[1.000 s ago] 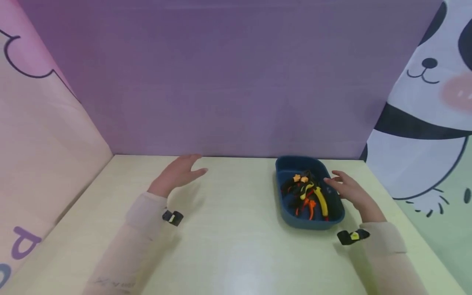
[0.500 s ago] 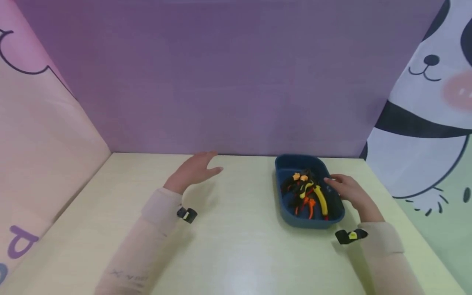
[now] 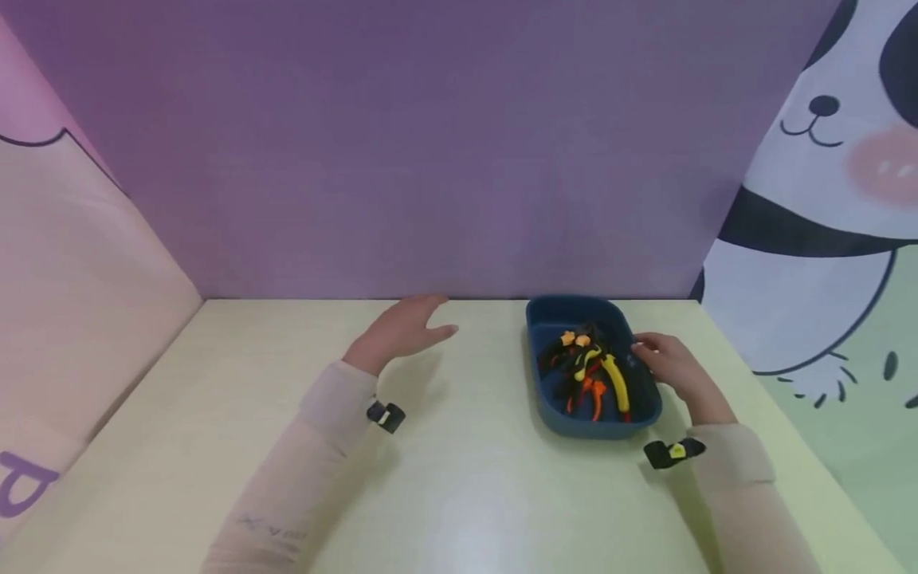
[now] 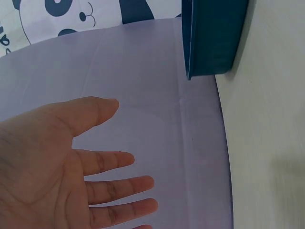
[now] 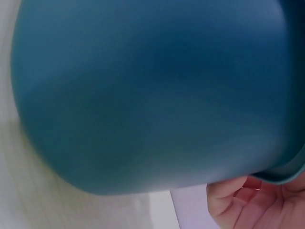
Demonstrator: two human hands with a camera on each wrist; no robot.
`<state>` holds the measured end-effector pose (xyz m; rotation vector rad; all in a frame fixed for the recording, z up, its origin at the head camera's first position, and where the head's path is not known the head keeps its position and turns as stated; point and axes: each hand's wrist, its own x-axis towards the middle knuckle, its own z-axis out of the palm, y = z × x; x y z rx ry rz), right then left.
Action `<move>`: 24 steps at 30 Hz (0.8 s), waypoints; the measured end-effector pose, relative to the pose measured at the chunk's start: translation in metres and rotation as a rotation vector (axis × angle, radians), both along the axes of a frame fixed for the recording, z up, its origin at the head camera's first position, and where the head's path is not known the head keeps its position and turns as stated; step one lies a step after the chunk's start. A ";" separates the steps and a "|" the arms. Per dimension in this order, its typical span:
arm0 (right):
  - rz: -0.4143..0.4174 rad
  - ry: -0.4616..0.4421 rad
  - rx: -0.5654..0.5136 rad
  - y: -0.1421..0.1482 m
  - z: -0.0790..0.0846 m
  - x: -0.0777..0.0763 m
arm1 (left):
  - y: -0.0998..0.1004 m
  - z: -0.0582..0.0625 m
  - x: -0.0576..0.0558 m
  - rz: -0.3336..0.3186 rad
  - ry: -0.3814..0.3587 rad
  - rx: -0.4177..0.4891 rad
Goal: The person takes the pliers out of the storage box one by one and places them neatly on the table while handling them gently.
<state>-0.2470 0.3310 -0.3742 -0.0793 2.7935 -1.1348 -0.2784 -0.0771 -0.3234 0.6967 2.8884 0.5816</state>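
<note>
A dark blue plastic bin [image 3: 584,430] with rounded corners stands at the back right of the table. Inside it lies a jumble of small black, yellow and orange-red things [image 3: 591,367], too small to name. My right hand [image 3: 674,371] grips the bin's right rim; in the right wrist view its curled fingers [image 5: 221,195] sit under the lip. To the left of the bin, apart from it, my left hand [image 3: 398,331] hovers over the table with nothing in it. Its thumb and fingers [image 4: 119,188] are spread straight in the left wrist view.
The pale tabletop [image 3: 459,478] ends at a purple panel [image 3: 459,159] close behind the bin. A cream wall sheet [image 3: 79,271] borders it on the left, and a panda-print sheet [image 3: 810,207] on the right. Each wrist wears a small dark device [image 3: 387,414].
My left hand has moved right, toward the bin. The fingers of my right hand have closed from loosely raised onto the bin's rim. The head view has shifted slightly.
</note>
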 end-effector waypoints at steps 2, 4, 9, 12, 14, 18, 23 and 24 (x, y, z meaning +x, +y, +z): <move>0.001 0.005 0.001 -0.001 0.001 -0.001 | 0.005 0.000 -0.001 -0.007 -0.001 0.000; 0.002 0.011 0.002 -0.002 0.001 -0.002 | 0.009 0.000 -0.001 -0.016 0.002 -0.001; 0.006 0.021 -0.007 -0.004 0.002 -0.001 | 0.020 -0.002 -0.002 -0.033 0.004 -0.003; 0.005 0.027 -0.006 -0.005 0.002 -0.001 | 0.028 -0.002 -0.003 -0.048 0.005 0.001; 0.003 0.029 0.001 -0.004 0.003 -0.001 | 0.033 -0.002 -0.003 -0.057 0.003 0.004; 0.000 0.032 0.000 -0.003 0.002 0.000 | 0.042 -0.001 -0.003 -0.070 0.000 -0.006; -0.002 0.026 -0.010 -0.001 0.001 0.000 | 0.054 0.000 -0.002 -0.086 -0.005 -0.017; -0.001 0.025 -0.011 -0.001 0.000 0.000 | 0.056 0.000 -0.002 -0.089 -0.008 -0.017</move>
